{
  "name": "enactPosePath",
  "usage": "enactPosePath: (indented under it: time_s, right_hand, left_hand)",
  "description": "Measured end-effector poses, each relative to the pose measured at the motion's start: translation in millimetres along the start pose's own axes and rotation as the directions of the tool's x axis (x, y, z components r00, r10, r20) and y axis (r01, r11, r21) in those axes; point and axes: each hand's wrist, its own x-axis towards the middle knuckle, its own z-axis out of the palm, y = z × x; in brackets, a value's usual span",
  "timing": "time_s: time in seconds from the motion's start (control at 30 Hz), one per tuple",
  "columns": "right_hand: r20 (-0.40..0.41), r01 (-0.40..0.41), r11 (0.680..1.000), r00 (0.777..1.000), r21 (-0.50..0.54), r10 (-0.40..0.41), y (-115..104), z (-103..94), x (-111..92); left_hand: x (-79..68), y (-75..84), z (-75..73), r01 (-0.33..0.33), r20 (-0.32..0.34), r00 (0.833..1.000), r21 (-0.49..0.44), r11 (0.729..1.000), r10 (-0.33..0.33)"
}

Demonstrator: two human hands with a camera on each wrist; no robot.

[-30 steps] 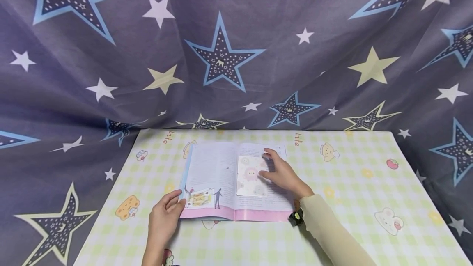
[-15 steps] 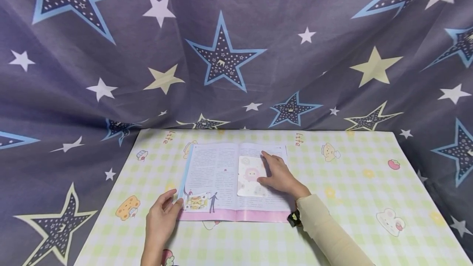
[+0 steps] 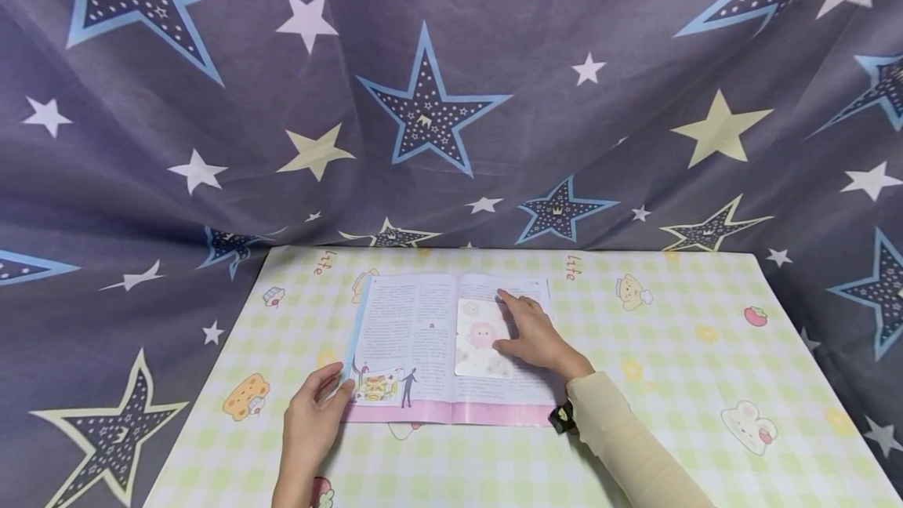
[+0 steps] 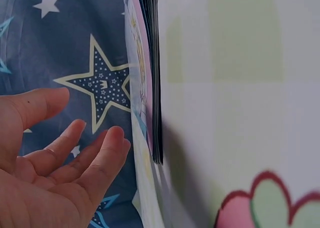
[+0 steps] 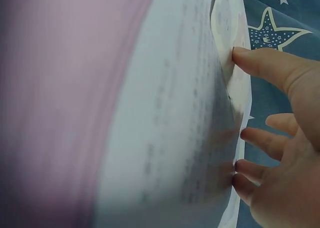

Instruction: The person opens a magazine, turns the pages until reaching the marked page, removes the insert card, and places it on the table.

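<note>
An open book [image 3: 395, 335] with pink lower margins lies on the table, a picture of figures and a playing card on its left page. On the right page is a flat white card [image 3: 480, 335] with pink and grey round cartoon prints; the hand covers its right part. My right hand [image 3: 536, 339] rests over it, thumb on the card [image 5: 230, 37] and the spread fingertips at the page. My left hand [image 3: 310, 422] lies beside the book's lower left corner. In the left wrist view its fingers are loosely bent, holding nothing, close to the book's edge [image 4: 154, 87].
A pale green checked cloth [image 3: 677, 382] with cartoon prints covers the table. Behind and at both sides hangs a dark purple star-patterned curtain [image 3: 536, 38]. A dark band with a flower-like piece [image 3: 563, 417] sits at the right wrist, by the beige sleeve [image 3: 628, 429].
The left page has settled flatter and its picture has shifted slightly left. My right fingers have moved slightly toward me; the card stays nearly in place. My left hand has barely moved.
</note>
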Motion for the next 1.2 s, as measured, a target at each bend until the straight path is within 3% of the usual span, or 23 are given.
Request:
enactPosePath:
  time_s: [0.27,0.43,0.57,0.7,0.83,0.97,1.07,1.2]
  right_hand:
    - [-0.049,0.027,0.999,0.998,0.017,-0.026,1,-2.2,1]
    - [-0.114,0.065,0.990,0.992,0.125,-0.051,1,-4.9,1]
    - [-0.149,0.099,0.961,0.987,0.259,-0.061,4,-5.8,2]
    - [-0.141,0.074,0.894,0.990,0.441,-0.013,6,-6.7,2]
    - [-0.127,0.026,0.770,0.989,0.637,0.071,6,-8.7,1]
    - [-0.123,-0.001,0.664,0.982,0.747,0.140,8,-9.6,0]
    - [-0.112,-0.037,0.624,0.974,0.781,0.199,9,-10.1,-1]
    - [-0.108,-0.067,0.604,0.963,0.794,0.249,10,-11.6,-4]
  left_hand:
    - [0.3,0.2,4.2,-0.002,-0.016,1.000,0.007,1.000,0.003]
    - [1.1,0.1,5.4,-0.005,-0.010,1.000,0.002,1.000,0.005]
    - [1.5,0.5,5.7,-0.008,0.008,1.000,-0.009,1.000,0.008]
    - [1.8,0.6,5.7,-0.016,0.020,1.000,-0.020,1.000,0.017]
    - [2.0,0.7,5.5,-0.018,0.033,0.999,-0.028,0.999,0.019]
    - [1.9,1.5,5.7,-0.008,0.043,0.999,-0.032,0.999,0.010]
    - [1.9,1.6,5.9,0.000,0.050,0.999,-0.045,0.999,0.002]
    - [1.5,2.0,6.7,-0.002,0.065,0.998,-0.057,0.998,0.005]
